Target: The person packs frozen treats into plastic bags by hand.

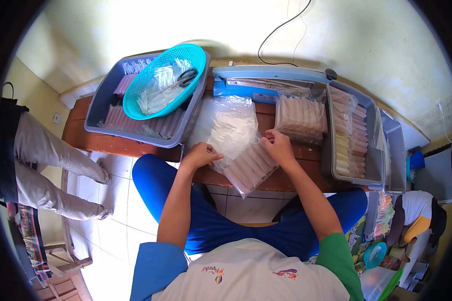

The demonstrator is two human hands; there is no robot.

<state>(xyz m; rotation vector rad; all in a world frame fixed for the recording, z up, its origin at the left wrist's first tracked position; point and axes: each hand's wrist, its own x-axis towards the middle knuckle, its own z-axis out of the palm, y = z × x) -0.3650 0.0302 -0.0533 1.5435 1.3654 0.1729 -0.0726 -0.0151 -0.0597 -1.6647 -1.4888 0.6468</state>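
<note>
A clear plastic bag (250, 168) filled with a row of pale brown sticks lies tilted at the table's front edge. My left hand (202, 154) pinches the bag's left side, near its empty plastic end. At the bag's upper right corner, my right hand (277, 146) has its fingers closed on the plastic. Behind the bag lies a pile of empty clear bags (228, 123). Stacked packs of similar brown sticks (300, 116) sit just beyond my right hand.
A grey tub (173, 142) with a turquoise basket (204, 62) on it stands left, scissors (187, 77) inside. A blue sealer (276, 71) lies at the back. Filled grey trays (328, 155) stand right. One person (50, 145) stands left; another (418, 213) is lower right.
</note>
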